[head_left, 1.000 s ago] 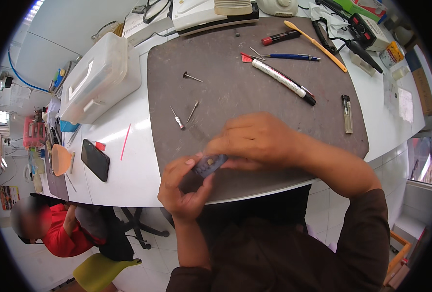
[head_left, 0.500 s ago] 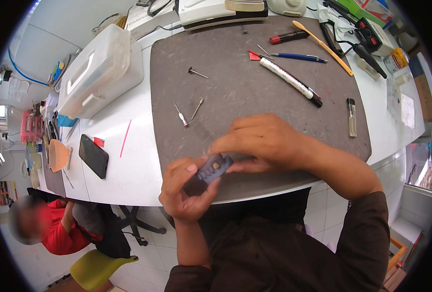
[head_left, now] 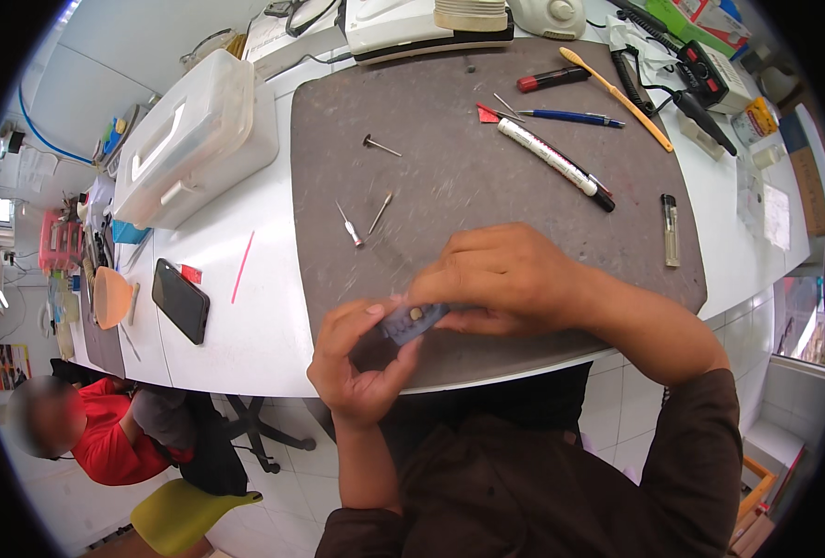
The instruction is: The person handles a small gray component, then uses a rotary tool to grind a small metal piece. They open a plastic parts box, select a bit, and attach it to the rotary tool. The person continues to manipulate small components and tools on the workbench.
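Between my two hands, above the front edge of the brown mat (head_left: pixel 338 139), is a small blue-grey dental model (head_left: pixel 403 325) with a beige spot on it. My left hand (head_left: pixel 356 367) grips its left and lower side with curled fingers and thumb. My right hand (head_left: pixel 501 279) holds it from the right, with fingers bent over its upper edge, partly hiding it. Beyond my hands lie a thin metal tool (head_left: pixel 348 223), a metal pin (head_left: pixel 380 214), a white marker (head_left: pixel 542 153), a blue pen (head_left: pixel 572 118) and an orange toothbrush (head_left: pixel 617 93).
A clear plastic case (head_left: pixel 194 130) stands at the left on the white bench. A phone (head_left: pixel 181 302) and orange bowl (head_left: pixel 111 297) are nearby. Machines (head_left: pixel 375 37) line the back. A person in red (head_left: pixel 115 446) sits at the lower left.
Both hands and the dental model have shifted slightly to the right. The model's face, more visible half a second ago, is now more covered by my right fingers and blurred.
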### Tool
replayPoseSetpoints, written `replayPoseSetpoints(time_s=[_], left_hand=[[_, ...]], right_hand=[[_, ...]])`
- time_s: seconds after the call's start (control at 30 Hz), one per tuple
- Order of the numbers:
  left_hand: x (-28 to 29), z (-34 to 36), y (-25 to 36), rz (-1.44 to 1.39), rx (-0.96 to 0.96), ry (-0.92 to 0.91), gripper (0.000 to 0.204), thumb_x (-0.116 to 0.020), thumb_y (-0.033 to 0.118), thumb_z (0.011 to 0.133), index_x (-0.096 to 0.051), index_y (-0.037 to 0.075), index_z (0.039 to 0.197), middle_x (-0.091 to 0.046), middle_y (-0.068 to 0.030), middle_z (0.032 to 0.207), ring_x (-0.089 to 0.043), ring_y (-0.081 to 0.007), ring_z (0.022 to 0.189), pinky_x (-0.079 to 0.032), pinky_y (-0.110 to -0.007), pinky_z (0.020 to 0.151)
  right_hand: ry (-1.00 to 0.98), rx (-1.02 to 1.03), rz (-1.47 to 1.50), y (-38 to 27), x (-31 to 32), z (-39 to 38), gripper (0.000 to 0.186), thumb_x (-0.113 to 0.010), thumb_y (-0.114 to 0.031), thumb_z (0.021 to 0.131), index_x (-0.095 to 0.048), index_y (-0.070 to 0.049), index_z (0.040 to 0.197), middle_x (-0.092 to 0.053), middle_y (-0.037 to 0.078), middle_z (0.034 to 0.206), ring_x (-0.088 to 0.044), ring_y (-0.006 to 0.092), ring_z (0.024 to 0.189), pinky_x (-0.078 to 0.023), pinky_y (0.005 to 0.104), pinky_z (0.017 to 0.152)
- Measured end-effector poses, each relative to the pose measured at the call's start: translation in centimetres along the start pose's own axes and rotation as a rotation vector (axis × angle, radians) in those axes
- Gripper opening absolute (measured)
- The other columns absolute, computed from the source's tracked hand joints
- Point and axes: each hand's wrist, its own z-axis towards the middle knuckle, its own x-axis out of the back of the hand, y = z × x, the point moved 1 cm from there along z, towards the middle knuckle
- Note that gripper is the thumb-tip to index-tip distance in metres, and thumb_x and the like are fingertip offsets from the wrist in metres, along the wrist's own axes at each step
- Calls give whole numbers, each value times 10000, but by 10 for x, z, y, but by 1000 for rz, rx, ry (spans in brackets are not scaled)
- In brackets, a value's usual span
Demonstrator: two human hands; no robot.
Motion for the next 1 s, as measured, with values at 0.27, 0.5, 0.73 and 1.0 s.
replayPoseSetpoints(time_s=[0.27, 0.5, 0.73, 1.0], left_hand=[[-1, 3, 2, 68, 4, -15, 486, -831, -37, 679, -636, 36, 1118, -722, -146, 1023, -678, -287, 917, -556, -354, 799], [-3, -1, 4, 155, -155, -13, 546, -844, -16, 703, -574, 19, 1176, -708, -178, 979, -641, -289, 907, -527, -388, 830], [-5, -2, 6, 163, -158, 50, 574, -867, 16, 686, -569, 65, 1174, -728, -144, 989, -654, -297, 837, -541, -371, 758], [-4, -5, 2, 60, -47, 26, 588, -866, 24, 691, -573, 42, 1201, -713, -154, 1000, -669, -283, 879, -549, -354, 794]], right_hand=[[25, 74, -117, -1, 4, 2, 392, -773, -163, 764, -656, -156, 1139, -688, 6, 999, -653, 218, 844, -548, 344, 683], [-28, 8, -75, -2, -4, 0, 416, -762, -159, 784, -673, -120, 1189, -683, 49, 1065, -651, 246, 959, -544, 352, 773], [-29, -33, -6, -2, -8, -3, 411, -769, -156, 767, -679, -106, 1165, -685, 60, 1085, -651, 267, 993, -545, 371, 793], [-7, 5, -4, 0, -3, 1, 420, -794, -152, 718, -686, -95, 1120, -684, 68, 1047, -636, 274, 976, -530, 386, 793]])
